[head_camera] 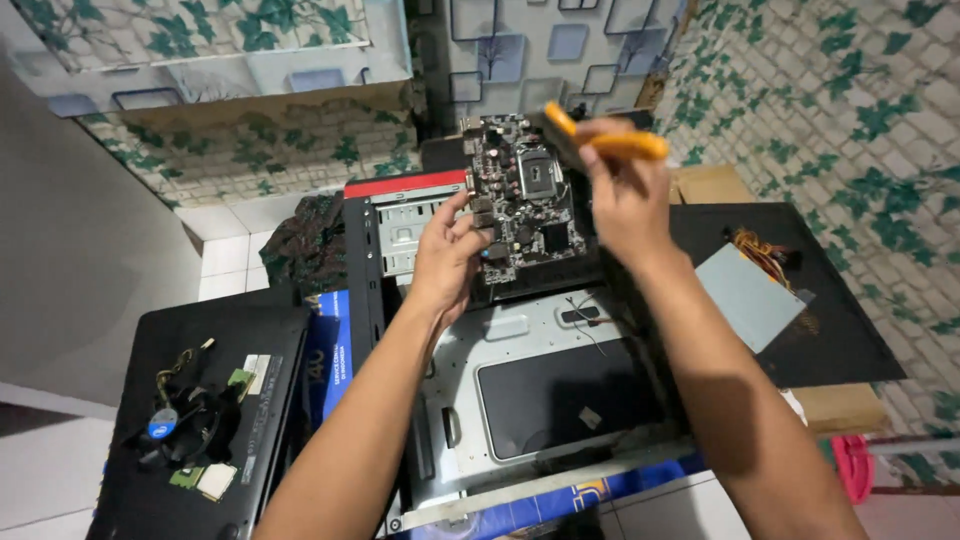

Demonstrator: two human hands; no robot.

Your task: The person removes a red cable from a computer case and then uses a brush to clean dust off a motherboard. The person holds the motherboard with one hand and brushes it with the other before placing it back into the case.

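One open computer case (520, 400) lies on its side — its bay is bare metal. Above it, the left hand (445, 260) grips one motherboard (525, 200) by its left edge. The right hand (625, 195), closed around one orange-handled brush (605, 140), is over the board. One cooler fan (185, 425) rests left of the case; one grey power supply (750, 295) right.

The left hand (447, 255) grips the dark rectangular motherboard (522, 195) by its left edge above the open grey metal computer case (520, 385). The right hand (625, 195) holds an orange-handled brush (605, 140) against the board's far right corner.

Head camera, looking steeply down, close range.
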